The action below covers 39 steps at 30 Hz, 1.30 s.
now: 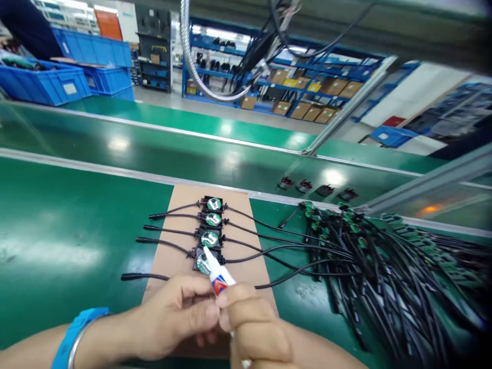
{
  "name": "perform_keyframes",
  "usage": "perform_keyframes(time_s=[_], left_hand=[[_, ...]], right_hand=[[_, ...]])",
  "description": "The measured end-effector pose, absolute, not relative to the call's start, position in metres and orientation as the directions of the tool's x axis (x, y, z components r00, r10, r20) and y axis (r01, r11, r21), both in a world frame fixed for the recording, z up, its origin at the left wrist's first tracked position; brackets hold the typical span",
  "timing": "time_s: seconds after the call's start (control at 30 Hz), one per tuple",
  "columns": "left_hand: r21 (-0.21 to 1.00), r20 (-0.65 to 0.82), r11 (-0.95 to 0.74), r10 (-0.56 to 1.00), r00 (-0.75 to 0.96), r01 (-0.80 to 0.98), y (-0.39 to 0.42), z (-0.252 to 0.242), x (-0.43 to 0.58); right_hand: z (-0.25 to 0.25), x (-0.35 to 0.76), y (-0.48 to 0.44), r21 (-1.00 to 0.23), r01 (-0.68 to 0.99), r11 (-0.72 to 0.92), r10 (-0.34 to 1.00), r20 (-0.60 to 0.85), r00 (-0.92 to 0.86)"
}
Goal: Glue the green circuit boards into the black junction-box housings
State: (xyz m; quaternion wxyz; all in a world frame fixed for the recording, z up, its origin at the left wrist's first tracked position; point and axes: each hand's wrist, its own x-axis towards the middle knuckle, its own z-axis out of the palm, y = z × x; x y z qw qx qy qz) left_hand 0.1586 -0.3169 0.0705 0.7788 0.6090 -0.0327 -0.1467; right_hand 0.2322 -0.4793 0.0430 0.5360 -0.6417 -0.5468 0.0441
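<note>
My right hand (257, 328) is wrapped around a white glue tube (223, 278) with blue and red print. The tube's long nozzle points up and left, over the nearest visible round green circuit board (202, 263); whether it touches cannot be seen. Close beside the tube, my left hand (172, 312) has thumb and fingers pinched together, and what they hold is hidden. Several black housings, each with a round board (209, 239) bearing a white curved strip, form a column on a brown cardboard sheet (165, 264). Black cables leave both their sides; one pair runs under my hands.
A large pile of black cables (369, 277) with green boards lies on the green table (57, 215) at right. Several small round motor-like parts (325, 190) stand behind the near ledge. Blue bins (46, 82) sit back left. A metal conduit (192, 66) hangs overhead.
</note>
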Motion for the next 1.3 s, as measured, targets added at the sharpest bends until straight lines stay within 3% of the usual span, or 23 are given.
perform_keyframes(time_s=[0.03,0.1,0.17,0.23,0.33,0.43,0.57,0.73,0.9,0.97,1.0,1.07,1.1,1.13,1.3], left_hand=[[0.926,-0.155,0.316,-0.177,0.972,0.205,-0.323,0.07,0.16],[0.925,-0.171,0.35,0.037,0.985,0.148,-0.329,0.071,0.166],[0.968,-0.131,0.238,0.186,0.974,0.084,-0.328,0.075,0.178],[0.993,-0.067,0.114,0.237,0.969,0.041,-0.326,0.08,0.195],[0.999,0.042,-0.018,0.219,0.975,-0.039,-0.327,0.081,0.228],[0.974,0.111,-0.213,0.139,0.984,-0.079,-0.33,0.076,0.259],[0.935,0.057,-0.354,0.104,0.993,-0.016,-0.321,0.075,0.264],[0.795,0.045,-0.606,0.052,0.998,-0.004,-0.291,0.078,0.207],[0.62,-0.026,-0.784,-0.067,0.997,-0.036,-0.274,0.057,0.157],[0.582,-0.028,-0.81,-0.102,0.994,-0.067,-0.273,0.042,0.15],[0.569,-0.032,-0.819,-0.109,0.994,-0.072,-0.273,0.034,0.148],[0.553,-0.038,-0.829,-0.118,0.992,-0.078,-0.275,0.021,0.148],[0.55,-0.035,-0.831,-0.124,0.992,-0.085,-0.276,0.016,0.148],[0.551,-0.027,-0.829,-0.131,0.991,-0.094,-0.277,0.013,0.148],[0.64,0.015,-0.764,-0.091,0.996,-0.079,-0.285,0.02,0.136]], right_hand=[[0.043,0.231,-0.476,-0.692,0.696,0.19,0.706,0.589,0.394],[0.048,0.232,-0.47,-0.57,0.801,0.183,0.574,0.723,0.384],[0.058,0.237,-0.467,-0.447,0.89,0.086,0.469,0.807,0.36],[0.069,0.247,-0.465,-0.39,0.919,-0.056,0.439,0.817,0.374],[0.077,0.271,-0.465,-0.44,0.856,-0.272,0.49,0.702,0.517],[0.075,0.315,-0.463,-0.437,0.686,-0.581,0.547,0.415,0.727],[0.066,0.404,-0.464,-0.358,0.447,-0.82,0.396,0.209,0.894],[0.045,0.478,-0.474,-0.266,0.247,-0.932,0.236,0.075,0.969],[0.043,0.452,-0.49,-0.217,0.321,-0.922,0.301,0.119,0.946],[0.045,0.415,-0.501,-0.241,0.468,-0.85,0.443,0.15,0.884],[0.045,0.392,-0.508,-0.269,0.57,-0.776,0.55,0.153,0.821],[0.037,0.344,-0.519,-0.419,0.849,-0.322,0.875,0.211,0.436],[0.03,0.323,-0.523,-0.466,0.857,-0.22,0.912,0.213,0.35],[0.023,0.305,-0.527,-0.482,0.854,-0.197,0.929,0.186,0.319],[0.002,0.271,-0.538,-0.51,0.856,-0.082,0.869,0.385,0.312]])
